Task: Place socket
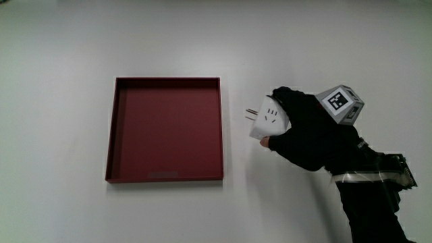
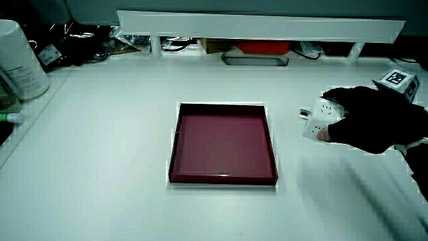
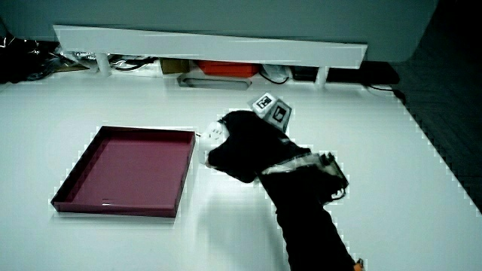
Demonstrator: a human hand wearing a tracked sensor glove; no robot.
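Observation:
A white socket adapter [image 1: 268, 120] with metal prongs is gripped in the hand [image 1: 307, 128], just beside the dark red square tray [image 1: 167, 84]. The prongs point toward the tray's wall. Glove fingers curl over the socket and the thumb presses it from below. In both side views the socket [image 2: 320, 118] [image 3: 213, 135] is held beside the tray [image 2: 223, 177] [image 3: 124, 208], which has nothing in it. I cannot tell whether the socket touches the table. The patterned cube [image 1: 342, 102] sits on the back of the hand.
The white table [image 1: 202, 40] spreads around the tray. A low white partition [image 2: 261, 27] runs along the table's edge farthest from the person, with cables and a red box under it. A white cylindrical container [image 2: 19, 60] stands at the table's corner in a side view.

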